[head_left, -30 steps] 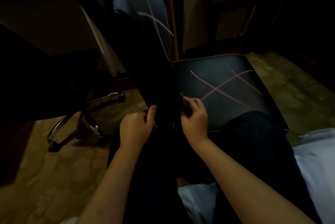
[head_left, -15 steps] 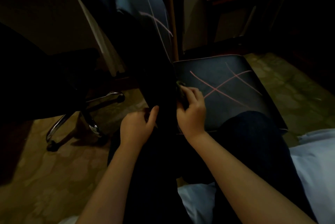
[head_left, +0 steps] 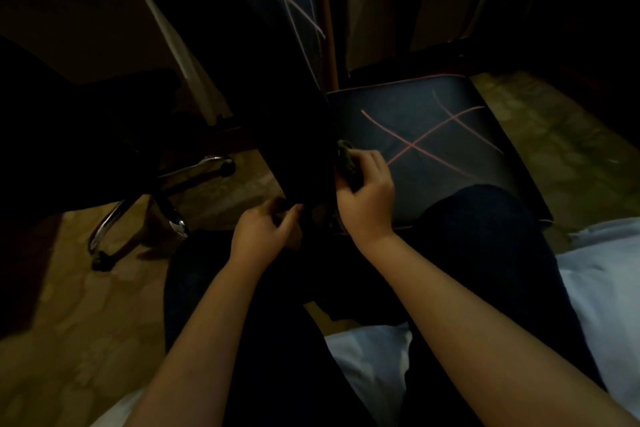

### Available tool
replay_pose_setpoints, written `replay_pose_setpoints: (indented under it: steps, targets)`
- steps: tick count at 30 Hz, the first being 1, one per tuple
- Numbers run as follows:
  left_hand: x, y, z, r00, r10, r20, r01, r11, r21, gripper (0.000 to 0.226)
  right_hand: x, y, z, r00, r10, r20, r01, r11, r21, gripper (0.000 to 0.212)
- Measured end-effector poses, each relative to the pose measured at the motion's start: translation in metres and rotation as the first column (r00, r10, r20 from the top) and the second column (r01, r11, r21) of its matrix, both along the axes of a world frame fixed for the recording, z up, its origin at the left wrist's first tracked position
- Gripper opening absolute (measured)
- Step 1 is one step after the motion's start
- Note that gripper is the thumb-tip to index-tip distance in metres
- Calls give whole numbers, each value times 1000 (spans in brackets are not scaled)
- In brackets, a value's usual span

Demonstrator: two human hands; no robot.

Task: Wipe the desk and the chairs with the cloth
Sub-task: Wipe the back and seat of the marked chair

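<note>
A black chair with pink crossed stitching fills the middle of the dim view: its seat [head_left: 433, 136] lies flat on the right, its backrest [head_left: 277, 87] rises on the left. My right hand [head_left: 367, 198] grips a dark green cloth [head_left: 346, 156] and presses it against the backrest's inner edge, where it meets the seat. My left hand [head_left: 266, 229] sits at the backrest's lower outer edge, thumb and fingers curled round it. Both forearms reach up from the bottom.
An office chair with a chrome star base [head_left: 166, 198] stands on the left over a mottled tan floor [head_left: 86, 322]. A wooden leg [head_left: 325, 11] rises behind the backrest. My dark-trousered knees [head_left: 485, 236] and light shirt [head_left: 606, 288] are at the lower right.
My right hand has slid the cloth upward along the backrest's inner edge. My left hand has dropped slightly lower at the outer edge.
</note>
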State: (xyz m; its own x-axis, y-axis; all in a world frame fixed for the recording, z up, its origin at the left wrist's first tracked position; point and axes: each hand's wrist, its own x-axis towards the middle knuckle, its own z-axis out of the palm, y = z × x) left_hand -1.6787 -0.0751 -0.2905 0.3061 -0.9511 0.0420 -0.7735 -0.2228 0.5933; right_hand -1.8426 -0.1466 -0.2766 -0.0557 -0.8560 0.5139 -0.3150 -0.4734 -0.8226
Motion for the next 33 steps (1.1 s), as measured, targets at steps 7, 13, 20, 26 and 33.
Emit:
replay_pose_setpoints:
  steps: [7, 13, 20, 26, 33]
  targets:
    - [0, 0, 3, 994, -51, -98, 46, 998, -51, 38, -4, 7, -34, 998, 59, -3, -53, 922, 384, 12]
    - [0, -1, -3, 995, -16, -97, 13, 1000, -24, 34, -11, -12, 16, 994, 102, 45, -101, 995, -24, 21]
    - [-4, 1, 5, 994, -49, -97, 51, 999, 12, 35, -3, 13, -55, 998, 43, -55, -21, 939, 344, 12]
    - [-6, 2, 6, 996, -52, -75, 53, 998, 16, 32, -2, 12, -58, 992, 73, 103, -117, 837, 534, 21]
    - [-10, 3, 7, 998, 2, -70, -3, 1000, -4, 33, -10, -5, -13, 996, 15, 91, -20, 999, 51, 19]
